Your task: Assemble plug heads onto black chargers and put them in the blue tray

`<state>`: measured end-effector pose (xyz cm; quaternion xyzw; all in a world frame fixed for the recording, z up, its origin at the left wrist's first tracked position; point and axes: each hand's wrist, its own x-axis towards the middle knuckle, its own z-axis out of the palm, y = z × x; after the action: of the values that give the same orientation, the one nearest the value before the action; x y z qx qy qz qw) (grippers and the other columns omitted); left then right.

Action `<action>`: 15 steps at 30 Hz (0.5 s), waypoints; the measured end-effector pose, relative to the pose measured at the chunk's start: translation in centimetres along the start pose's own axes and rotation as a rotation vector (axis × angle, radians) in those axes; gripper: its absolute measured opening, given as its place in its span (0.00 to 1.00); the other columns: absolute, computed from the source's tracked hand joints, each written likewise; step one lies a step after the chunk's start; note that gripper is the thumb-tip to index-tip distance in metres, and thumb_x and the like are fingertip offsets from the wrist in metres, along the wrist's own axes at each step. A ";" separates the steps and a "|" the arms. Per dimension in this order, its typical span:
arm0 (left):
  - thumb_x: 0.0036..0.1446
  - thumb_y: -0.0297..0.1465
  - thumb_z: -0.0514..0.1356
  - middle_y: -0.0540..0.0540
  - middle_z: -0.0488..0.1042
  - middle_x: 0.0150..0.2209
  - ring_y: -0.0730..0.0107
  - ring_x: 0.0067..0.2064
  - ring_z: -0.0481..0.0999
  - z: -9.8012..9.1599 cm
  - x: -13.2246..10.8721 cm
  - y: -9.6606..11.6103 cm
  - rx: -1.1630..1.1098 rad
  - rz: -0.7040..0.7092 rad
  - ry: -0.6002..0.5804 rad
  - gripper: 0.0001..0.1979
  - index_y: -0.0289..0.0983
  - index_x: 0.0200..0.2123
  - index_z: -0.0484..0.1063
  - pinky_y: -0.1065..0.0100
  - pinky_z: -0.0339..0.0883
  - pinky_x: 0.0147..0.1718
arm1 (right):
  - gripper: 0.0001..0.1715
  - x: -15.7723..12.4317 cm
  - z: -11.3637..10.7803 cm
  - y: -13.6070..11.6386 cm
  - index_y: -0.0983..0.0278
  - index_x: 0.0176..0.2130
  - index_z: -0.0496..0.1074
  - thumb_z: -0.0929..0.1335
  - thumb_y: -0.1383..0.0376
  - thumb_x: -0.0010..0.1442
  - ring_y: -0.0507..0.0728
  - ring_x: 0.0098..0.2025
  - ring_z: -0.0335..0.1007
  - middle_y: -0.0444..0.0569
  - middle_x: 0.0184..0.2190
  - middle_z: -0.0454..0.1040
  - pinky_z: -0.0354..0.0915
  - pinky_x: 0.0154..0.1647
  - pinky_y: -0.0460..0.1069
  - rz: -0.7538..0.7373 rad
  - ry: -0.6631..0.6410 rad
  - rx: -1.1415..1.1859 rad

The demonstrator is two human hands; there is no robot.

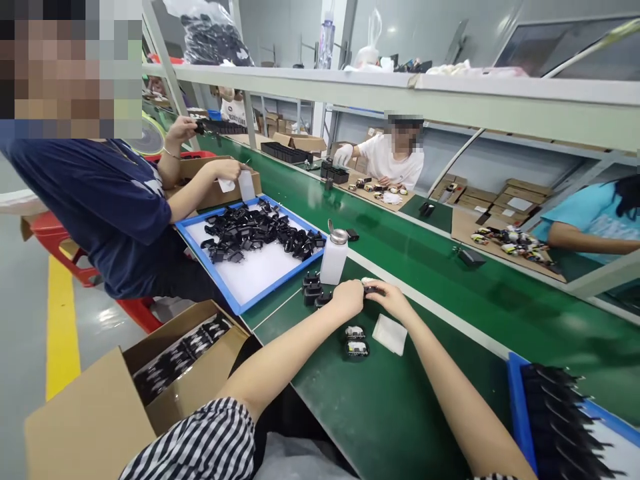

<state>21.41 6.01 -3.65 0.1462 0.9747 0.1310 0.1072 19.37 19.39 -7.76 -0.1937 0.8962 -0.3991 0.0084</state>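
My left hand (349, 297) and my right hand (389, 297) meet over the green work surface (390, 407), both closed around a small black plug part (371, 290). Just below them lie two black plug parts with labels (355, 342) and a white cloth (391, 333). A few more black parts (313, 291) sit to the left of my left hand. A white dispenser bottle (333, 255) with a metal cap stands just beyond them.
A blue tray (253, 295) holds several black parts; a co-worker in dark blue (115, 207) sits beside it. A cardboard box (165, 373) of black parts stands at lower left. Another blue tray (520, 413) is at lower right. Two people work across the green conveyor (450, 267).
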 end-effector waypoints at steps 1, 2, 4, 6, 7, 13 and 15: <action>0.45 0.27 0.54 0.38 0.69 0.37 0.64 0.38 0.69 0.3 0.2 0.0 -0.007 -0.009 0.007 0.14 0.30 0.39 0.63 0.69 0.64 0.34 | 0.12 0.1 0.3 0.3 0.63 0.32 0.69 0.64 0.70 0.43 0.56 0.40 0.63 0.47 0.37 0.69 0.58 0.42 0.50 0.007 -0.006 0.012; 0.45 0.28 0.55 0.38 0.69 0.37 0.64 0.38 0.69 0.5 0.4 0.0 -0.014 -0.017 0.013 0.14 0.30 0.38 0.63 0.69 0.64 0.34 | 0.12 0.2 0.4 0.4 0.63 0.31 0.69 0.64 0.71 0.42 0.56 0.40 0.63 0.47 0.36 0.69 0.58 0.43 0.50 0.004 -0.018 0.010; 0.45 0.30 0.55 0.39 0.69 0.37 0.64 0.38 0.70 0.8 0.7 0.0 -0.022 -0.030 0.023 0.13 0.31 0.37 0.65 0.68 0.64 0.34 | 0.13 0.4 0.5 0.4 0.63 0.32 0.69 0.64 0.72 0.42 0.55 0.39 0.64 0.47 0.35 0.70 0.59 0.41 0.50 -0.021 -0.040 -0.010; 0.45 0.30 0.56 0.39 0.69 0.36 0.63 0.38 0.70 0.8 0.9 -0.1 -0.027 -0.034 0.029 0.13 0.31 0.36 0.65 0.68 0.64 0.34 | 0.15 0.3 0.3 0.1 0.62 0.34 0.69 0.64 0.72 0.42 0.55 0.37 0.65 0.46 0.35 0.70 0.60 0.39 0.49 -0.034 -0.081 -0.035; 0.44 0.31 0.56 0.39 0.69 0.36 0.63 0.38 0.69 0.8 0.8 -0.2 -0.028 -0.033 0.030 0.14 0.31 0.36 0.65 0.67 0.64 0.35 | 0.17 0.3 0.1 0.0 0.62 0.36 0.68 0.64 0.72 0.42 0.55 0.36 0.65 0.46 0.35 0.70 0.61 0.37 0.49 -0.023 -0.106 -0.057; 0.45 0.28 0.55 0.38 0.69 0.37 0.64 0.39 0.69 0.3 0.6 -0.4 -0.013 -0.016 -0.020 0.12 0.31 0.36 0.66 0.69 0.63 0.36 | 0.20 0.1 -0.3 -1.3 0.64 0.40 0.66 0.64 0.71 0.43 0.55 0.35 0.65 0.48 0.34 0.70 0.60 0.35 0.48 0.101 -0.190 -0.263; 0.44 0.27 0.56 0.37 0.69 0.38 0.63 0.40 0.69 0.0 0.8 -0.3 -0.007 -0.019 -0.047 0.12 0.31 0.36 0.66 0.68 0.63 0.36 | 0.19 0.3 -0.4 -1.8 0.63 0.39 0.67 0.64 0.71 0.43 0.55 0.35 0.65 0.48 0.34 0.70 0.59 0.35 0.47 0.099 -0.218 -0.315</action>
<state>20.59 6.02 -3.89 0.1397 0.9728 0.1299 0.1318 19.59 18.49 -6.19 -0.1904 0.9498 -0.2296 0.0944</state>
